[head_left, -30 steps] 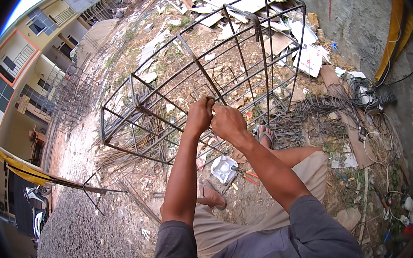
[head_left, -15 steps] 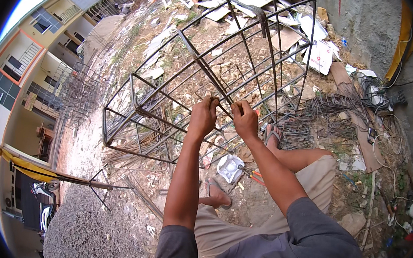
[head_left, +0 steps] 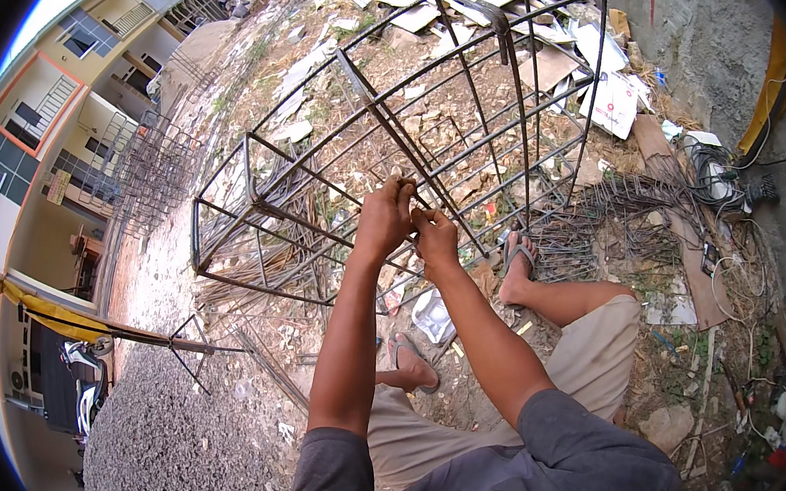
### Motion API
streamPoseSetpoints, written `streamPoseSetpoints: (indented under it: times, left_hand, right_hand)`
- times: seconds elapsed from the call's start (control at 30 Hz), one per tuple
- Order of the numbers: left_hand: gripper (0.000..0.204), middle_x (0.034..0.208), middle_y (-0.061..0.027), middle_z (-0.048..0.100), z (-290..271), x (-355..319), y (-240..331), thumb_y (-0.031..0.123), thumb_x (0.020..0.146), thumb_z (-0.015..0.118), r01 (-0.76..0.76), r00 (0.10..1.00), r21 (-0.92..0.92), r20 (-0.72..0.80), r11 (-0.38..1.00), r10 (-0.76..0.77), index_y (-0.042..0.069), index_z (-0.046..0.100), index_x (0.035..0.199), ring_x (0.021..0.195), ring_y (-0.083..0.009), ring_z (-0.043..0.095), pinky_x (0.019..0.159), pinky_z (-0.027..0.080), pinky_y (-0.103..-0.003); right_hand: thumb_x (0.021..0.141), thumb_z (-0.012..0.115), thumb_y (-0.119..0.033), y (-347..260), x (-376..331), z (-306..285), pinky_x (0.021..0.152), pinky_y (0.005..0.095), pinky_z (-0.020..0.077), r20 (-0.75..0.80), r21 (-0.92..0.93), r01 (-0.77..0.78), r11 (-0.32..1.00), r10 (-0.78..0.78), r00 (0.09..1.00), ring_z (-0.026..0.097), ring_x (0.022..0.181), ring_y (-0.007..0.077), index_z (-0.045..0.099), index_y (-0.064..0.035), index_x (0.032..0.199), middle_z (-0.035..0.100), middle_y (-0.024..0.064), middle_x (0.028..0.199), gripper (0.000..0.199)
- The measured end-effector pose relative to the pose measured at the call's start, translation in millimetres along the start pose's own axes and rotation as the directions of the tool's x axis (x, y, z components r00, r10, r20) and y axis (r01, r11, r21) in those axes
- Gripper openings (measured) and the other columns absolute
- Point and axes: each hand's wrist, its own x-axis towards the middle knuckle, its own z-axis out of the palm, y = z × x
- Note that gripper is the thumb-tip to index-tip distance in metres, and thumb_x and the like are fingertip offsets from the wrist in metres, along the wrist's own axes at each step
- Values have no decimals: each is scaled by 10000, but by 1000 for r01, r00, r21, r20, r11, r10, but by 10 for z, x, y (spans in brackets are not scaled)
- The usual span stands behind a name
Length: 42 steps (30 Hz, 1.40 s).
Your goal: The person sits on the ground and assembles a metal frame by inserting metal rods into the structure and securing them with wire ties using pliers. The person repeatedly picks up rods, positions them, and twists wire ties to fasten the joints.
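Observation:
A dark steel rebar cage (head_left: pixel 382 112) stands in front of me, its bars joined by bent stirrups. My left hand (head_left: pixel 383 218) is at the near side of the cage, fingers pinched together. Close beside it, slightly lower, my right hand (head_left: pixel 435 242) is closed too, its fingertips almost touching the left hand. Whatever lies between the fingertips is too small to make out. Both hands are next to bars of the cage. Below the hands, between my feet, a white crumpled container (head_left: pixel 433 316) sits on the ground.
Cut rods and wire pieces (head_left: pixel 593 227) lie in a heap to the right, near a coil of cable (head_left: pixel 716 182). Broken white boards (head_left: pixel 606 100) are piled at the far right. A gravel heap (head_left: pixel 195 435) rises at lower left, and more cages (head_left: pixel 149 170) stand farther left.
My right hand has moved left and nearer to me, in against the left hand. Red-handled pliers seen earlier by the white container are now hidden behind my right forearm.

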Motion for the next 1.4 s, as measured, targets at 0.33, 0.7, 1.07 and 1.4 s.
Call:
streamPoseSetpoints:
  times: [0.33,0.7,1.07,1.4]
  left_hand:
    - [177,734,-241,652,20,-12,-45,145,961,572,-90,995,2,-40,996,90,-12,651,984,663,-399,650,611,496,-450]
    - [170,780,-251,657,-14,29,-9,138,960,568,-22,1000,20,8,1000,22,-14,644,967,725,-414,654,649,496,-455]
    - [195,813,-288,653,84,-51,-50,164,976,551,-50,997,40,-58,998,53,-20,613,963,774,-466,639,676,494,-511]
    - [192,861,-216,661,145,-72,-96,145,996,528,-100,985,85,-135,991,111,0,651,1020,755,-386,638,683,491,-437]
  right_hand:
    - [887,685,-236,-155,60,-36,574,379,473,-137,-543,244,804,-372,918,637,588,219,631,-9,766,669,133,667,263]
    - [900,669,-204,-200,-23,21,426,229,337,231,56,-130,990,114,966,473,460,89,627,-41,827,593,-1,662,184]
    - [916,668,-137,-847,-248,-441,362,188,227,337,-39,-370,928,360,870,357,413,16,562,-94,874,530,-31,658,122]
    - [940,605,-466,722,264,-2130,742,317,548,22,-465,-358,810,414,910,703,782,191,659,-26,1004,700,91,845,448]
